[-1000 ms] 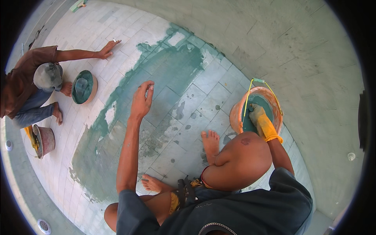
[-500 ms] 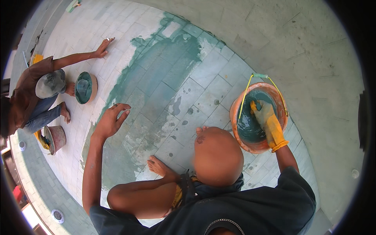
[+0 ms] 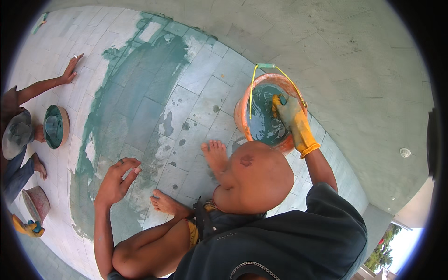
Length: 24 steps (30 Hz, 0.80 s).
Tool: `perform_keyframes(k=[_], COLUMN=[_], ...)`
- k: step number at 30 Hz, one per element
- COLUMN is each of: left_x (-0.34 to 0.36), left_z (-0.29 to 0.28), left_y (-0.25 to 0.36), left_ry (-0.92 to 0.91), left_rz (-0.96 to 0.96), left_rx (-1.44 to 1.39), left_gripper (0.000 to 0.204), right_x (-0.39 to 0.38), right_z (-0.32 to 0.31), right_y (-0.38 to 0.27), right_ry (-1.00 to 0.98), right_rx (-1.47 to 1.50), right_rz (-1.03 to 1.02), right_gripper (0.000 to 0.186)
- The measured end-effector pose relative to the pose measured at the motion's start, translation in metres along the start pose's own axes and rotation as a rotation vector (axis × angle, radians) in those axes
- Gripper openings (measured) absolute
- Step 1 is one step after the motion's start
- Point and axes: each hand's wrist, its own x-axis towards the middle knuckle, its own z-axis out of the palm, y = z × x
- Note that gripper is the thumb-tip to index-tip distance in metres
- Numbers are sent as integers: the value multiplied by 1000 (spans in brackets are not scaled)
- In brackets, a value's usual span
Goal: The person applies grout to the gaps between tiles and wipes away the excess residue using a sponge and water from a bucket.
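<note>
An orange bucket [image 3: 241, 116] of wet teal grout stands at the right, its thin yellow handle upright. My right hand [image 3: 290, 112], in an orange rubber glove smeared grey-green, is inside the bucket's mouth just above the liquid. Its fingers are curled round a small teal-coated lump [image 3: 283, 99], mostly hidden by the glove. My bare left hand [image 3: 119, 179] hovers over the tiles beside my left knee. Its fingers are loosely bent, thumb and forefinger a little apart, with nothing visible between them. Teal grout [image 3: 126, 98] is smeared across the pale tiled floor [image 3: 198, 95] ahead.
A co-worker squats at the left, one bare hand [image 3: 70, 70] on the tiles with a cigarette, the gloved one [image 3: 29, 227] holding a teal-smeared thing. Near them are a round tub [image 3: 65, 126] of grout and a reddish bucket [image 3: 37, 201]. A grey wall [image 3: 354, 79] rises at the right.
My view has swung right, so everything sits farther left in it. My gloved fingers now show the teal lump. The co-worker's gloved hand has come out of the reddish bucket.
</note>
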Motion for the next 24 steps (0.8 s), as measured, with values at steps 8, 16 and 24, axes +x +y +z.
perform_keyframes(k=[8,16,24], left_x=[-32,-54,-56], left_z=[4,8,9], left_y=[8,7,-2], left_ry=[105,91,87], left_rz=[66,57,83], left_rx=[-16,-162,-181], left_gripper=[21,15,20], right_x=[-13,18,-35], right_z=[-1,4,-29], right_y=[-15,7,-86], right_ry=[61,-53,-486], right_rx=[27,266,622], right_rz=[33,123,17], right_gripper=[30,33,46])
